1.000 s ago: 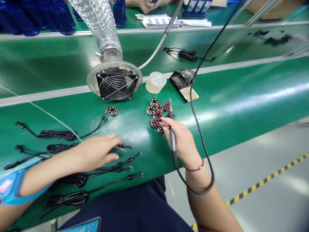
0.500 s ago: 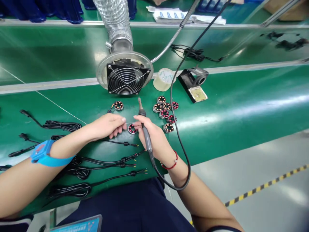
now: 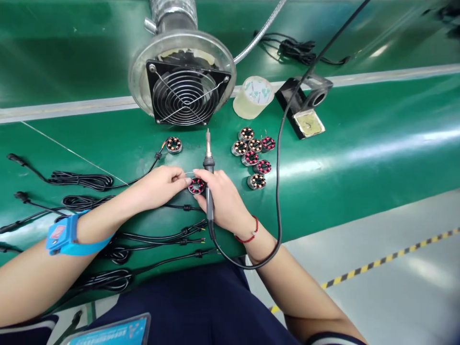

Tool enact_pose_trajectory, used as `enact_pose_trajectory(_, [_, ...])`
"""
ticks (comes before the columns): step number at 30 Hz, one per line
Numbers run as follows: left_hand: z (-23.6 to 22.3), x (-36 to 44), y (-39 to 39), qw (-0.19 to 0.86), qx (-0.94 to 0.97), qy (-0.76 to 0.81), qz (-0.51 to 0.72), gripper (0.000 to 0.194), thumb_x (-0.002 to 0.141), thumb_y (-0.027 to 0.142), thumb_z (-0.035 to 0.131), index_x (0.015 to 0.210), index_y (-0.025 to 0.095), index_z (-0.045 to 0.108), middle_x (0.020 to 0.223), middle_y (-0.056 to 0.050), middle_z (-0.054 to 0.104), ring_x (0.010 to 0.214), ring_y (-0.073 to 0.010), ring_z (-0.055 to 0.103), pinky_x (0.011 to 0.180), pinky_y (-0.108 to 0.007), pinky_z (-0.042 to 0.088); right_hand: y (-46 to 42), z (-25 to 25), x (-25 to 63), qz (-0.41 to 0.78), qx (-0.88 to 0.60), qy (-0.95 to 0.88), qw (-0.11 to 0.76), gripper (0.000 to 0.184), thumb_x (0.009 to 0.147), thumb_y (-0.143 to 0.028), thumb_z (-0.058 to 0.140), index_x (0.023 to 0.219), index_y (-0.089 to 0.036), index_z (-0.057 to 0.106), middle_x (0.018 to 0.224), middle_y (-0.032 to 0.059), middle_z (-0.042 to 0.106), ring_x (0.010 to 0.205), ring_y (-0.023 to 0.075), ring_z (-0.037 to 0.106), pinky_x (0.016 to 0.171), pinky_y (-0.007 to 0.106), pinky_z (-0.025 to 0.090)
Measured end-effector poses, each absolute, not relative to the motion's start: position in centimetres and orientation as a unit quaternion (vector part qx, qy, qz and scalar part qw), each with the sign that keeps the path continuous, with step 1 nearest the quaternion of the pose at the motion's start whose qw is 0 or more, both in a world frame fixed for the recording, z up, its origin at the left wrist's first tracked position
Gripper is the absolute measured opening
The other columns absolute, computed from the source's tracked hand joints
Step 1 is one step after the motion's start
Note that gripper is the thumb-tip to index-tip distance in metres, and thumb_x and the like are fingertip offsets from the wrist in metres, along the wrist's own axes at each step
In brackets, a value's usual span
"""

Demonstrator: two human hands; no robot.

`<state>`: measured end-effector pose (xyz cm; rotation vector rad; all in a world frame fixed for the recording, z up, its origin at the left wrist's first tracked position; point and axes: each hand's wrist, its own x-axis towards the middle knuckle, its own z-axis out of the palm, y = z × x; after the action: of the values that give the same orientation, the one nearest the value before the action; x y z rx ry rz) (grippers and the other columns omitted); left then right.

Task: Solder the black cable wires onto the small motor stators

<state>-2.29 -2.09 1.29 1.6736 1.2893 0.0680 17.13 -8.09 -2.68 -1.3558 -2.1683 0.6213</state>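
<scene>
My right hand (image 3: 226,199) is closed around a soldering iron (image 3: 209,191), its tip pointing away from me towards the fan. The fingers of that hand also reach the far and near sides of a small motor stator (image 3: 196,186) with red windings. Across from it, my left hand (image 3: 161,184) is pinched, its fingertips at the stator's left edge. A thin length of solder wire (image 3: 189,173) runs between the fingertips of both hands. Beyond the left hand, a copper-coloured stator (image 3: 174,144) has a black cable joined to it by short coloured leads.
A fume extractor fan (image 3: 186,98) hangs ahead. Several loose stators (image 3: 250,158) stand to the right, with a tape roll (image 3: 253,97) and an iron stand (image 3: 302,108) behind. Coiled black cables (image 3: 81,180) lie left. The iron's cord (image 3: 278,191) loops past my right wrist.
The view has moved closer and lower. Both hands have come in around the red stator, with my left fingertips now at its edge. The soldering iron points more directly away from me.
</scene>
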Motion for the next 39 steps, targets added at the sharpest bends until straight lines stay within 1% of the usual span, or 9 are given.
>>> enact_pose_trajectory(4, [0.9, -2.2, -1.7, 0.557, 0.635, 0.532, 0.059, 0.024, 0.084, 0.037, 0.055, 0.074, 0.016, 0.064, 0.068, 0.0, 0.057, 0.063, -0.0123, 0.046, 0.06, -0.026, 0.035, -8.3, -3.0, 17.2, 0.23, -0.492, -0.795, 0.272, 0.045, 0.096, -0.022, 0.056, 0.14, -0.017, 0.051, 0.116, 0.0135, 0.071, 0.099, 0.0289, 0.063, 0.09, 0.049, 0.055])
enact_pose_trajectory(7, [1.2, -2.0, -1.6, 0.621, 0.552, 0.55, 0.091, 0.019, 0.084, 0.033, 0.058, 0.075, 0.016, 0.062, 0.069, 0.0, 0.058, 0.053, -0.0086, 0.04, 0.051, -0.022, 0.028, -8.3, -3.2, 17.4, 0.221, -0.482, -0.795, 0.294, 0.041, 0.097, -0.023, 0.056, 0.137, -0.019, 0.05, 0.117, 0.0124, 0.073, 0.101, 0.0289, 0.068, 0.092, 0.05, 0.056])
enact_pose_trajectory(10, [1.7, -1.8, -1.7, 0.661, 0.481, 0.565, 0.11, 0.023, 0.088, 0.037, 0.058, 0.08, 0.016, 0.061, 0.067, 0.001, 0.055, 0.044, -0.0054, 0.026, 0.043, -0.022, 0.015, -8.3, -3.4, 17.5, 0.207, -0.48, -0.788, 0.325, 0.042, 0.097, -0.024, 0.057, 0.137, -0.023, 0.047, 0.118, 0.0107, 0.073, 0.103, 0.0278, 0.071, 0.092, 0.048, 0.058])
enact_pose_trajectory(16, [1.7, -2.2, -1.9, 0.652, 0.552, 0.513, 0.08, 0.033, 0.081, 0.045, 0.07, 0.07, 0.016, 0.059, 0.059, 0.003, 0.047, 0.049, -0.0062, 0.03, 0.044, -0.02, 0.02, -8.3, -3.4, 17.7, 0.216, -0.474, -0.778, 0.351, 0.046, 0.095, -0.027, 0.06, 0.139, -0.027, 0.045, 0.123, 0.0097, 0.072, 0.107, 0.0277, 0.072, 0.094, 0.048, 0.06])
enact_pose_trajectory(20, [1.6, -2.4, -1.9, 0.693, 0.496, 0.507, 0.126, 0.033, 0.08, 0.046, 0.069, 0.077, 0.015, 0.062, 0.067, 0.0, 0.054, 0.047, -0.0048, 0.028, 0.044, -0.021, 0.018, -8.4, -3.3, 17.7, 0.247, -0.48, -0.751, 0.38, 0.049, 0.094, -0.029, 0.063, 0.139, -0.027, 0.044, 0.127, 0.0097, 0.07, 0.111, 0.0273, 0.071, 0.095, 0.047, 0.061])
enact_pose_trajectory(24, [2.0, -2.1, -2.2, 0.672, 0.526, 0.501, 0.145, 0.036, 0.08, 0.051, 0.068, 0.082, 0.015, 0.064, 0.07, 0.001, 0.055, 0.049, -0.0057, 0.032, 0.045, -0.022, 0.021, -8.4, -3.3, 17.6, 0.236, -0.488, -0.731, 0.416, 0.049, 0.092, -0.028, 0.067, 0.137, -0.027, 0.046, 0.122, 0.0088, 0.07, 0.109, 0.0262, 0.071, 0.095, 0.045, 0.061])
enact_pose_trajectory(29, [2.2, -1.6, -2.5, 0.647, 0.569, 0.492, 0.122, 0.025, 0.071, 0.04, 0.071, 0.07, 0.016, 0.062, 0.066, 0.003, 0.055, 0.063, -0.0095, 0.046, 0.061, -0.023, 0.037, -8.4, -3.1, 17.5, 0.245, -0.507, -0.729, 0.391, 0.048, 0.092, -0.03, 0.066, 0.136, -0.027, 0.046, 0.12, 0.0088, 0.07, 0.108, 0.0265, 0.07, 0.093, 0.046, 0.06])
enact_pose_trajectory(36, [2.0, -2.0, -2.1, 0.629, 0.504, 0.565, 0.174, 0.019, 0.068, 0.033, 0.069, 0.07, 0.017, 0.06, 0.064, 0.003, 0.055, 0.051, -0.0066, 0.03, 0.049, -0.025, 0.02, -8.0, -3.0, 17.8, 0.243, -0.542, -0.727, 0.344, 0.048, 0.09, -0.026, 0.065, 0.135, -0.025, 0.047, 0.117, 0.0091, 0.071, 0.107, 0.0289, 0.069, 0.097, 0.051, 0.056])
enact_pose_trajectory(39, [1.9, -1.9, -2.1, 0.595, 0.531, 0.572, 0.192, 0.02, 0.072, 0.035, 0.068, 0.075, 0.017, 0.061, 0.066, 0.003, 0.055, 0.055, -0.0079, 0.037, 0.052, -0.023, 0.028, -7.9, -3.0, 18.0, 0.229, -0.537, -0.739, 0.336, 0.047, 0.09, -0.026, 0.065, 0.134, -0.026, 0.049, 0.12, 0.0092, 0.071, 0.107, 0.0292, 0.069, 0.097, 0.05, 0.056])
